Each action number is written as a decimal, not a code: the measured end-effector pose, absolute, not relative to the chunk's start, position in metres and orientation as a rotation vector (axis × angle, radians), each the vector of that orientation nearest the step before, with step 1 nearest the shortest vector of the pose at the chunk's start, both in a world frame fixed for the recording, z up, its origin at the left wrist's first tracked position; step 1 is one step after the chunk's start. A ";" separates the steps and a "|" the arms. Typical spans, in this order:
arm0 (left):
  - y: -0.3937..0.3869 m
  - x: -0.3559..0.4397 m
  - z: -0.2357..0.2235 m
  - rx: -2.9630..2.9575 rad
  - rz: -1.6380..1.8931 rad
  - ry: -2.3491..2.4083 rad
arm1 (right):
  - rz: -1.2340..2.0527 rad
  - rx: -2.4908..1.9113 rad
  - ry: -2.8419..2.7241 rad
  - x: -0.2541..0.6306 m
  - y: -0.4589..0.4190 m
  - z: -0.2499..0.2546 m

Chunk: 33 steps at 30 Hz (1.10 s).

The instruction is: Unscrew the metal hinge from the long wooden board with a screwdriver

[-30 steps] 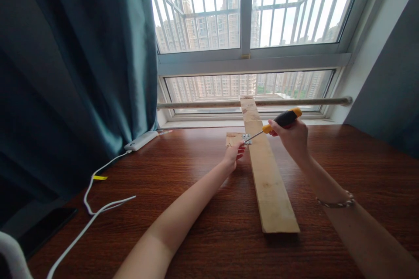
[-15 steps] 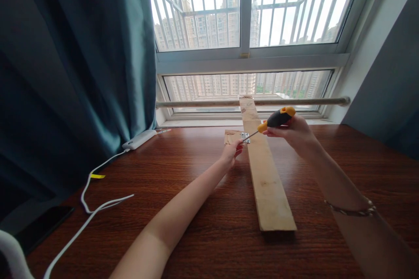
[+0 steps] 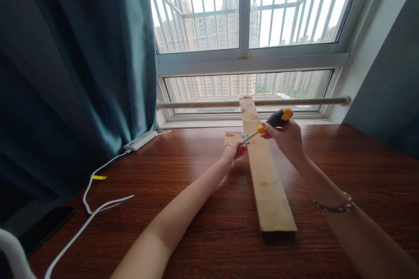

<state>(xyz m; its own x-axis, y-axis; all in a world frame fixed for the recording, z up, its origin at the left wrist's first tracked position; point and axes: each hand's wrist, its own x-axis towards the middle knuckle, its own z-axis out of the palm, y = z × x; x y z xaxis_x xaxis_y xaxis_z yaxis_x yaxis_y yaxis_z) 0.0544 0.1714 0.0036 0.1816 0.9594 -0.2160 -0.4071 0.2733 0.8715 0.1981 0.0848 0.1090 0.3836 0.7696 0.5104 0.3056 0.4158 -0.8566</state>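
Observation:
My right hand point(image 3: 285, 133) is closed round a yellow-and-black screwdriver point(image 3: 278, 117), tilted so that its thin shaft runs down and left. The screwdriver's tip is at a small metal hinge point(image 3: 246, 137), which bridges a short wooden board point(image 3: 231, 137) and a long wooden plank point(image 3: 270, 183). Pinched at the short board's near edge, my left hand point(image 3: 233, 151) has its fingertips right beside the tip. Whether a screw is under those fingertips is hidden.
Under the boards is a brown wooden tabletop point(image 3: 196, 192). The plank's far end reaches a rail point(image 3: 203, 104) before the window. To the left are a white power strip point(image 3: 140, 141), a white cable point(image 3: 85, 192), a dark flat object point(image 3: 49, 226) and a blue curtain point(image 3: 98, 52).
My right hand has turned and its grip has shifted on the screwdriver handle, with the wrist and forearm moving left. The left hand and the boards have hardly moved.

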 end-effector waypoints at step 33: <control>0.170 0.054 0.007 0.933 1.161 0.946 | 0.653 -1.006 -1.268 0.202 0.078 0.123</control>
